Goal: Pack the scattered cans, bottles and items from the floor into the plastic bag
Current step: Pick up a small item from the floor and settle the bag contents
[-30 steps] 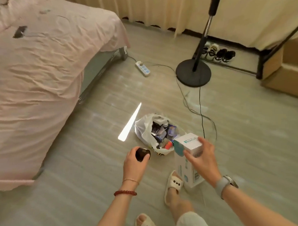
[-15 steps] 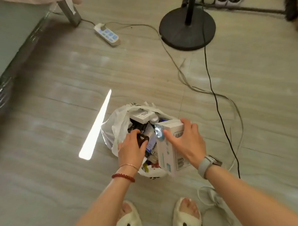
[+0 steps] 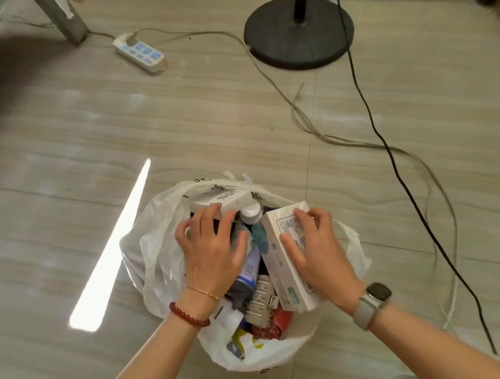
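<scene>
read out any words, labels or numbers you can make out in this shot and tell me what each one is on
None can be read.
White box under the right hand: a printed panel and teal marks, blurred.
Flat white box at the far side of the plastic bag: a label strip, too small.
Bag rim: dark print, illegible.
Blue-labelled bottle: print blurred.

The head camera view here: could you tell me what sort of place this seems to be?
Probably a room in a home. A tiled floor carries a white power strip with trailing cables, the round base of a standing fan, and a metal furniture leg, while two bare hands pack a plastic bag.
</scene>
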A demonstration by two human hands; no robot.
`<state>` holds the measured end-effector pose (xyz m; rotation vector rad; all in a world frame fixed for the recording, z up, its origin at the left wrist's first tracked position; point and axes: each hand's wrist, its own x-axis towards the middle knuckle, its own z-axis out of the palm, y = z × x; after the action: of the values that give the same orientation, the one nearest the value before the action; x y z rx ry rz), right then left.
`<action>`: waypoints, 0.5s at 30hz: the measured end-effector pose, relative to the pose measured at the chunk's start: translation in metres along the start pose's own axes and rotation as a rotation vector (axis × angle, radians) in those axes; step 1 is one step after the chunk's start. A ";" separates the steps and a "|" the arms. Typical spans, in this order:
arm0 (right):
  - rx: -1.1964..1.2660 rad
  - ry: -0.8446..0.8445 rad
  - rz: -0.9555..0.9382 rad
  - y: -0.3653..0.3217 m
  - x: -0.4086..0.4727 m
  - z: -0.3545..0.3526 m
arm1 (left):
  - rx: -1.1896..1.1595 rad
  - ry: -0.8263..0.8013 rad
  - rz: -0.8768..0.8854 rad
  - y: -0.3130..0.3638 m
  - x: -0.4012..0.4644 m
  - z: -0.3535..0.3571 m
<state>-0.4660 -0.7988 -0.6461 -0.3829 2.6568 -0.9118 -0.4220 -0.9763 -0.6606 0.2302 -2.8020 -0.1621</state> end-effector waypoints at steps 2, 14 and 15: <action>-0.035 0.085 -0.051 0.001 -0.003 0.008 | -0.063 -0.048 0.137 0.009 0.014 0.002; 0.065 0.125 0.421 0.069 -0.003 -0.020 | -0.159 -0.314 0.306 0.032 0.000 0.015; 0.114 0.209 0.365 0.066 -0.005 -0.021 | -0.144 -0.305 0.326 0.034 0.000 0.013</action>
<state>-0.4794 -0.7355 -0.6708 0.2303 2.7092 -1.0206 -0.4312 -0.9419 -0.6686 -0.3106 -3.0584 -0.3447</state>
